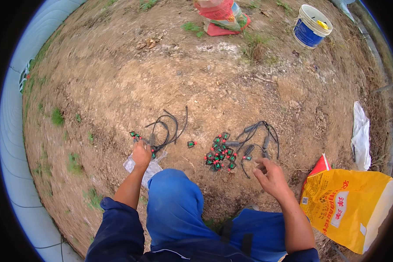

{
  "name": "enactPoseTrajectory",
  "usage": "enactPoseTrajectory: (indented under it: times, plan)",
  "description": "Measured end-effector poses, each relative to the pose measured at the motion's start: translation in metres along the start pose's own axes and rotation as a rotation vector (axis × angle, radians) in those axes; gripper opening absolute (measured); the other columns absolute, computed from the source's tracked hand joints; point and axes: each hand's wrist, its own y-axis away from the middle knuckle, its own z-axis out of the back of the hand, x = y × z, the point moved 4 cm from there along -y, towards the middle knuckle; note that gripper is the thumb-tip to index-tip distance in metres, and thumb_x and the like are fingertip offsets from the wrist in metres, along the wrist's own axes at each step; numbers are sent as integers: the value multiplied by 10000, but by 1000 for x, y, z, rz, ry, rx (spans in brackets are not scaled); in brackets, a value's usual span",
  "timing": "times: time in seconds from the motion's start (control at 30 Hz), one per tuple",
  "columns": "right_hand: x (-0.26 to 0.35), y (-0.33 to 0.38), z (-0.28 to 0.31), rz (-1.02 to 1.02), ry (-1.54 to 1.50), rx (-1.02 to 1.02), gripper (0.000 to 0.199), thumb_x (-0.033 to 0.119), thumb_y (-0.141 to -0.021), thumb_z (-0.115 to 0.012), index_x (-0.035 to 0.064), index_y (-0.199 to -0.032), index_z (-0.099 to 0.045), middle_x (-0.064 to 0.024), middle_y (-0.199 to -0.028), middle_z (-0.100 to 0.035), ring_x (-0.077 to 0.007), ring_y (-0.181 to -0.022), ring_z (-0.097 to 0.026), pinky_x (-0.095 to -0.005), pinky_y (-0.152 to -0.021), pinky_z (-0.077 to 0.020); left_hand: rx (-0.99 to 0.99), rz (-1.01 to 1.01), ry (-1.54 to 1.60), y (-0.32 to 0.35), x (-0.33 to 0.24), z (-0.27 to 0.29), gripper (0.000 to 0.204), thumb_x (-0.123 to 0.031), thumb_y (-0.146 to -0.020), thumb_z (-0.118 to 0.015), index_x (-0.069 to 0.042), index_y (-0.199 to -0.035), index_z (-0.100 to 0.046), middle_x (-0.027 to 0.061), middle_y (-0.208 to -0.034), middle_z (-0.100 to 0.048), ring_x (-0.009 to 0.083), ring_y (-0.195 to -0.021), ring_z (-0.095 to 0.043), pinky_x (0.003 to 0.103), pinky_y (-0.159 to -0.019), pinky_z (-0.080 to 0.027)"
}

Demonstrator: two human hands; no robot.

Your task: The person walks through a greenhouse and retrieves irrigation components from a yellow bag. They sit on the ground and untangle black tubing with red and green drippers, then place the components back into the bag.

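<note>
Fittings lie heaped between the left hand and right hand, nearer the right. The left is at tubes, its grip too hidden to tell; the right is loosely parted. Handling tubes seems the step; next calls for a fine pinch.

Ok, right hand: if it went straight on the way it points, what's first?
Probably the coiled tubing, just past the right hand. Depth is unclear from this view, so the hand might pass above it.
</note>
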Motion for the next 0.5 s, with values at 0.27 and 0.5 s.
enactPoseTrajectory:
  times: [0.27,0.5]
  plan:
    - [-14,8,5,-39,14,-29,303,161,-865,-672,-8,-1113,-634,-161,-844,-704,-314,-747,-687,-390,-675,-535,414,-674,-84,29,-159,-69,362,-222,-782,-781,-35,-1045,-615,177,-1114,-585,371,-1051,-608,460,-830,-529]
    - [-103,11,-16,-222,108,-18,315,232,-858,-670,27,-1097,-668,-153,-820,-718,-335,-791,-696,-429,-713,-538,483,-683,-134,4,-146,-107,287,-147,-823,-706,-1,-1049,-606,214,-1087,-598,404,-1055,-603,468,-883,-515]
